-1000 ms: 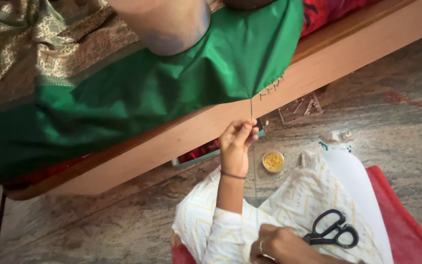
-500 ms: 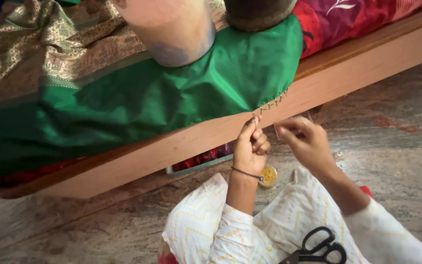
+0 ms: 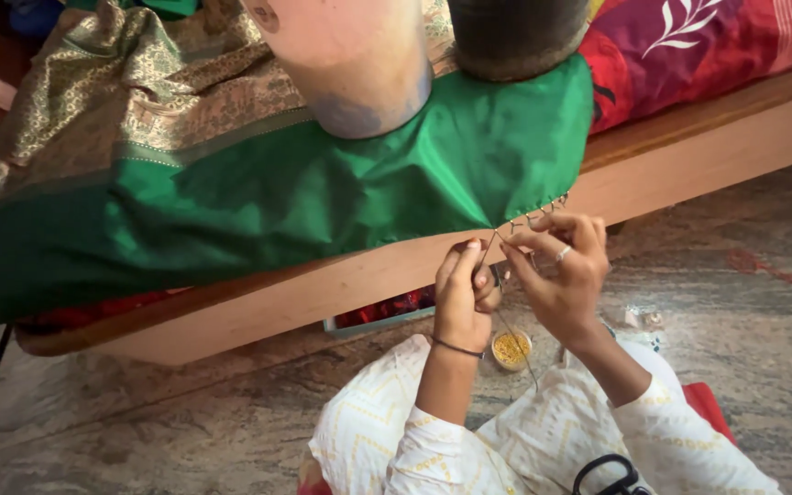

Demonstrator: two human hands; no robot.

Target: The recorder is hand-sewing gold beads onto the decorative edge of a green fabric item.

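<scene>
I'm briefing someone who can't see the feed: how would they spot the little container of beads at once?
Start at the long wooden bed frame with the green cloth draped over its edge. Below the cloth's corner, the left hand and right hand work a thread. Just beneath them on the stone floor sits the small round cup of yellow beads, the only bright yellow thing there.

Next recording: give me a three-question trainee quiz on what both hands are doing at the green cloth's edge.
1. True or false: both hands, the left hand and the right hand, work at the hanging corner of the shiny green silk cloth.
2. What lies on the floor beneath the hands? A) small round dish of yellow beads B) a red cup C) a spoon
3. Which hand wears a ring?

Key: 1 true; 2 A; 3 the right hand, while the left wrist bears a thin dark bangle.
</scene>
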